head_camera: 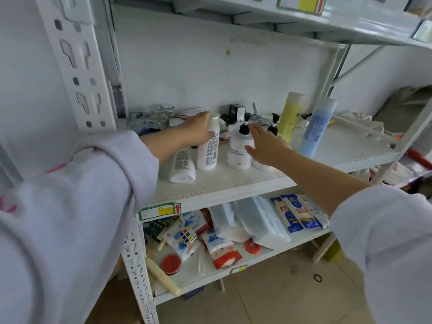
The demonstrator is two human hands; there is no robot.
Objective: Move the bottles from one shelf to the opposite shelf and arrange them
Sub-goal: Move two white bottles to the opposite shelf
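Observation:
On the white middle shelf (233, 183) stand several bottles. My left hand (197, 129) wraps around a tall white spray bottle (208, 150) with a printed label. Just in front of it a squat white tube (182, 166) stands on its cap. My right hand (264, 146) lies flat, fingers spread, against the right side of a white pump bottle (237, 149) with a black pump. A second black pump (273, 125) shows behind that hand. Further right stand a tall yellow tube (289, 115) and a tall blue tube (315, 126).
Glass jars (160, 116) and a black box (237, 112) crowd the back of the shelf. The lower shelf (210, 274) holds tissue packs, a puzzle cube (187, 237) and red lids. A perforated white upright (77, 66) stands at the left. Cloth lies at the far right.

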